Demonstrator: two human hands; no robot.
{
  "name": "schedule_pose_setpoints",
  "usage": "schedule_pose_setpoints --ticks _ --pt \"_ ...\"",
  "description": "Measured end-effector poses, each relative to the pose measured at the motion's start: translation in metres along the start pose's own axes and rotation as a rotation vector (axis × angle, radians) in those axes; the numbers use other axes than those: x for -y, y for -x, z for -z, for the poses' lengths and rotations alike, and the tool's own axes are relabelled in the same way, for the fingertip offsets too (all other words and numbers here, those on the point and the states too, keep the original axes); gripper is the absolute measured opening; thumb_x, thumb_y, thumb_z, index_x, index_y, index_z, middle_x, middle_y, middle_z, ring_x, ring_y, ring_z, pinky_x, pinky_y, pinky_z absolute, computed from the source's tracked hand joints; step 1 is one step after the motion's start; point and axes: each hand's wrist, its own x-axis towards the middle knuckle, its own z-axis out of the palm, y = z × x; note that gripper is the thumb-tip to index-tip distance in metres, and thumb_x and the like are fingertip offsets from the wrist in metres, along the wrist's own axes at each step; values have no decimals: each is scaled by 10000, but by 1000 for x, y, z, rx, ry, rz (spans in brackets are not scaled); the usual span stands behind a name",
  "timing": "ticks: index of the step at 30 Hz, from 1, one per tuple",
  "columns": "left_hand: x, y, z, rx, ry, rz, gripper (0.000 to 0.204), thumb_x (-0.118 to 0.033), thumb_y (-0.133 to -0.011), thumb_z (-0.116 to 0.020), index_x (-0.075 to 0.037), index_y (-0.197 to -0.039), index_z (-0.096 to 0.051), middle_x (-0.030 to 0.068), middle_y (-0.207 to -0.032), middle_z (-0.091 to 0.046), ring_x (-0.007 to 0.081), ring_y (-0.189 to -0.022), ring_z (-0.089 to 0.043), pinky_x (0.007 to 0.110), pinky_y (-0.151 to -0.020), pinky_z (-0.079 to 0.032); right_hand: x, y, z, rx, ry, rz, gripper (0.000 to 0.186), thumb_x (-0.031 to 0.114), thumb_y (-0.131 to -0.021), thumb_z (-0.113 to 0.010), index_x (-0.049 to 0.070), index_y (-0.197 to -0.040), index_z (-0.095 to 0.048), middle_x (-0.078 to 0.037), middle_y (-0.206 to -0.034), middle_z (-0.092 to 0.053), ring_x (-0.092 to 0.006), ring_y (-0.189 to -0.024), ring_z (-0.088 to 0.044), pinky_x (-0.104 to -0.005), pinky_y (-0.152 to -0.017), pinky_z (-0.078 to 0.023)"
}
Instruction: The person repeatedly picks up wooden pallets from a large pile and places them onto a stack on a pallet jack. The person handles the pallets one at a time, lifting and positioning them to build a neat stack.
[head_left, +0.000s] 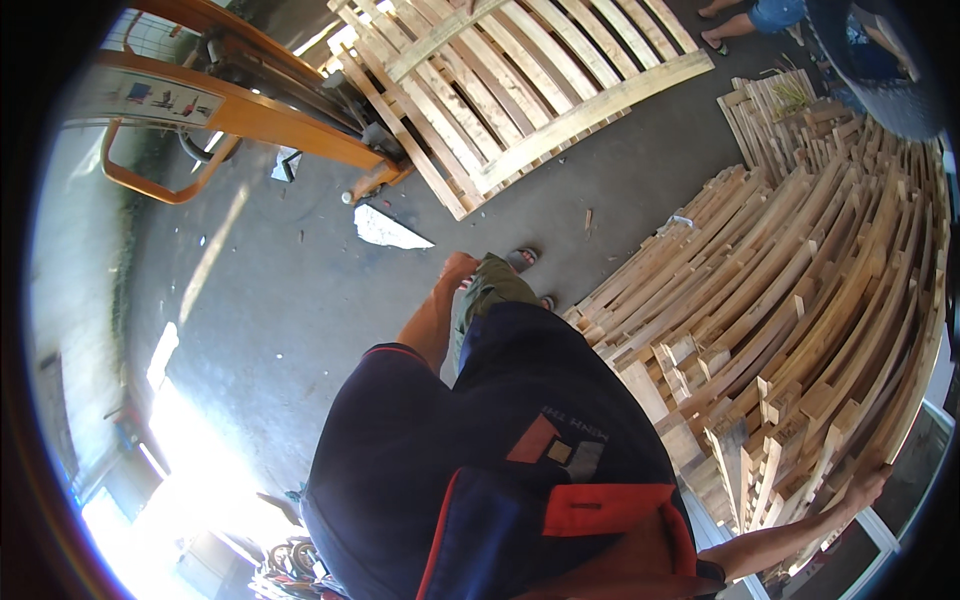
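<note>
My left hand [460,268] hangs low beside my green trouser leg [492,285], with its fingers curled in. What they hold, if anything, is hidden. Stretched out to the far right, my right hand [866,488] is at the lower edge of a big stack of wooden pallets [800,300]. It overlaps the wood in the picture, and I cannot tell whether it touches it. Its fingers are too small to read clearly. Below me, my sandalled foot [522,259] stands on the grey floor [300,300].
Another pile of pale wooden pallets [520,90] stands ahead, beside an orange lifting machine [250,115] with a looped handle. A white scrap [390,228] lies on the floor. A person in blue shorts [778,14] is at the top right. Bright light enters at lower left.
</note>
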Motion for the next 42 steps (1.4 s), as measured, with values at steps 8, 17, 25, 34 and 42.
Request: schedule_pose_setpoints --ticks 8,17,25,34,42 --pt "-7 -2 3 8 -17 3 346 -330 -889 -614 -47 -1084 -652 76 -920 -675 212 -737 -642 379 -639 -547 -9 -5 -9 3 -55 11 577 543 -958 -464 -6 -1120 -532 -328 -1047 -626 -525 -1021 -567 -555 -802 -455" --pt "-10 -32 -4 44 26 -10 312 -322 -896 -623 -40 -1028 -651 71 -861 -659 203 -610 -601 370 -551 -517 -13 -1 -19 -36 35 20 453 443 -987 -455 4 -1093 -497 -319 -958 -644 -508 -962 -604 -563 -750 -461" --pt "-15 -77 -10 173 -72 -62 292 -368 -908 -583 -121 -1058 -625 61 -885 -655 255 -651 -610 446 -600 -528 23 29 0 -154 -107 24 290 305 -965 -527 28 -1050 -529 -248 -893 -663 -447 -840 -642 -533 -678 -487" --pt "-107 -25 -50 198 -231 -269 284 -288 -878 -617 -90 -1080 -601 73 -857 -631 229 -699 -605 418 -627 -506 80 44 53 5 -115 -176 247 212 -900 -575 -23 -911 -651 -272 -840 -671 -423 -811 -672 -510 -724 -522" --pt "-314 172 -197 479 -386 -1087 274 -281 -917 -620 -19 -995 -647 39 -854 -659 107 -754 -587 273 -633 -472 -77 53 60 -412 -378 -316 405 343 -896 -657 24 -1147 -658 -182 -1106 -691 -307 -1037 -665 -402 -905 -502"
